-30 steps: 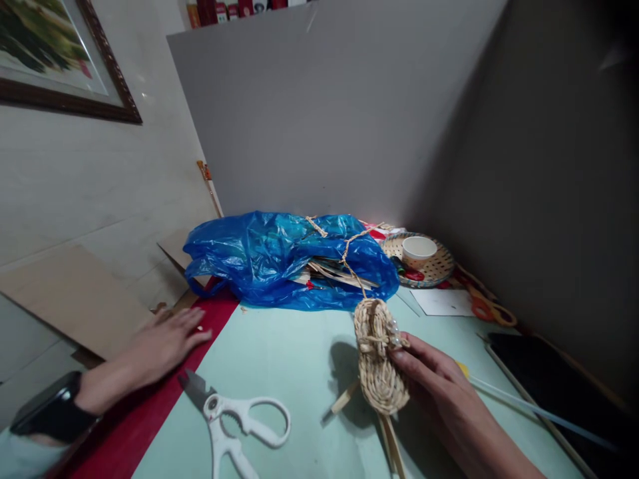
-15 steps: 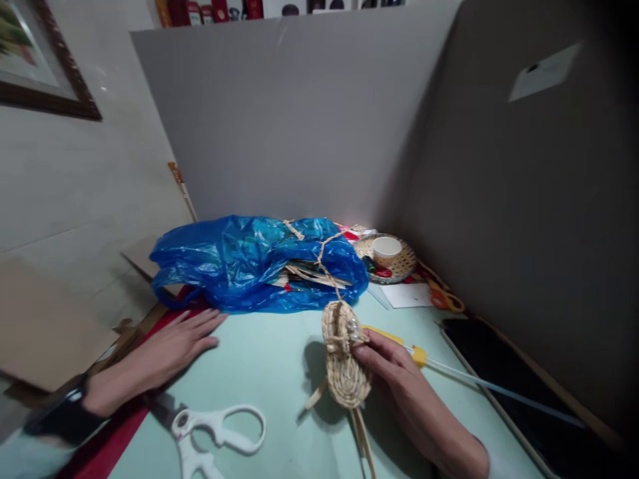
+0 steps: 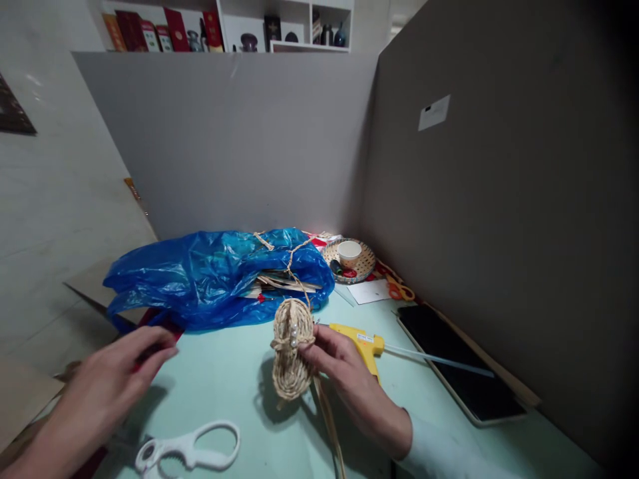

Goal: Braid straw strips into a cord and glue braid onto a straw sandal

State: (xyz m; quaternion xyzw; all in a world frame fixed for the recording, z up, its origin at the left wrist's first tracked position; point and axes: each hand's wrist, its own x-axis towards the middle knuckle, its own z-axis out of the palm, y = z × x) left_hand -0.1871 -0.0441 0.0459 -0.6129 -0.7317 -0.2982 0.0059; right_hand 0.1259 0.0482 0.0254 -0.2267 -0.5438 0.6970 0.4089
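Note:
My right hand (image 3: 344, 372) pinches the edge of a small woven straw slipper (image 3: 292, 386) between thumb and fingers, holding it above the table. Pearl-like beads run along the slipper's strap, and long straw strands (image 3: 327, 419) hang below it. Off to the left, my left hand (image 3: 124, 366) hovers, slightly blurred; its fingers are bent, and a gap shows between them and the thumb. Nothing is seen in it. Close below lie white-handled scissors (image 3: 200, 449), their blades partly hidden. Just behind my right hand is a yellow glue gun (image 3: 367, 346) with a clear glue stick.
A blue plastic bag (image 3: 214, 279) with straw strips lies across the back. Behind it on the right, a woven tray (image 3: 367, 263) carries a white cup (image 3: 349, 253). A dark tablet-like slab (image 3: 459, 366) rests at the right. Grey panels (image 3: 224, 146) stand around the table.
My left hand has risen from lying flat by the bag and its fingers have bent. The slipper has turned slightly in my right hand. The view has shifted right and up.

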